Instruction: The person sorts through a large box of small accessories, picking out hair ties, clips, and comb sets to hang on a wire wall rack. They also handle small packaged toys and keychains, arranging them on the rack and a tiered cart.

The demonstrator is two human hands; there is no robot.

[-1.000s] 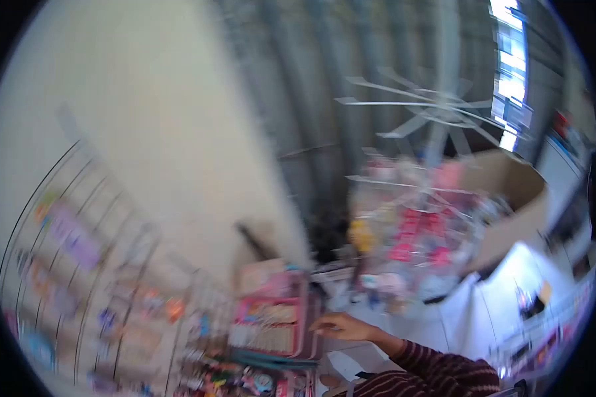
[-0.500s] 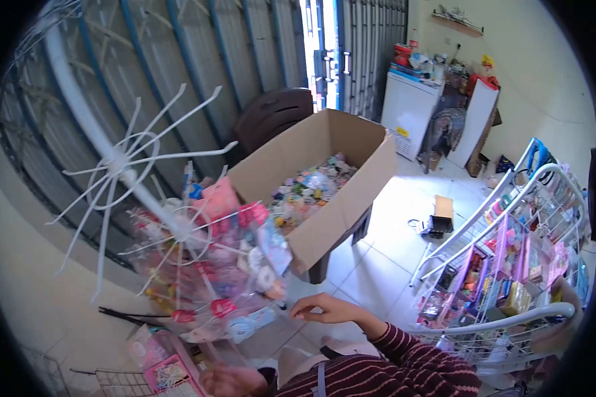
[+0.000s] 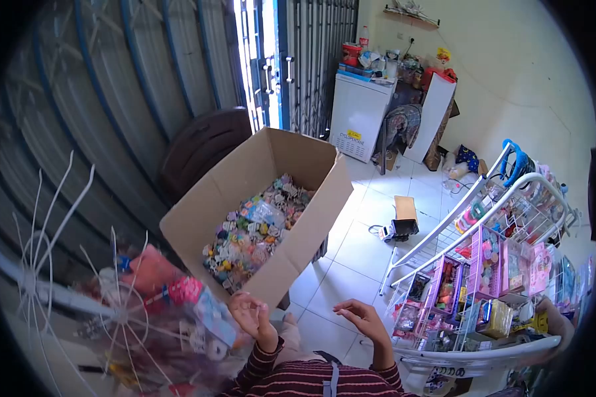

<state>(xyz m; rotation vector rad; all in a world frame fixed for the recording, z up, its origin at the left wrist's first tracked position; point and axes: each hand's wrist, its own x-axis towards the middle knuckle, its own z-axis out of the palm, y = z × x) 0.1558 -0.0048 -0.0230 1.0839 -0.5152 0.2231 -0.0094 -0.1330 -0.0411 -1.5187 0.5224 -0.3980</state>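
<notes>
My left hand [image 3: 250, 320] is raised by the near corner of a large cardboard box [image 3: 288, 274], palm partly up and fingers loosely bent apart, holding nothing. To its right, my right hand [image 3: 364, 321] hangs in the air over the tiled floor, open, with its fingers stretched forward. Inside the box lies a heap of small colourful trinkets [image 3: 245, 245], with a clear plastic bag [image 3: 263, 213] on top. Left of my left hand, a white wire display stand [image 3: 120, 314] carries packaged goods [image 3: 208, 324] in pink and clear plastic, partly blurred.
A white wire rack [image 3: 503, 357] with pink baskets of small goods stands at the right. Behind the box are a brown chair [image 3: 202, 149] and a folding metal gate [image 3: 132, 66]. A white freezer [image 3: 357, 116] stands at the back; a black-and-tan box [image 3: 405, 218] lies on the floor.
My view has turned right, so the box and rack appear further left. My left hand has risen from low beside the stand to near the box corner. My right hand stays raised.
</notes>
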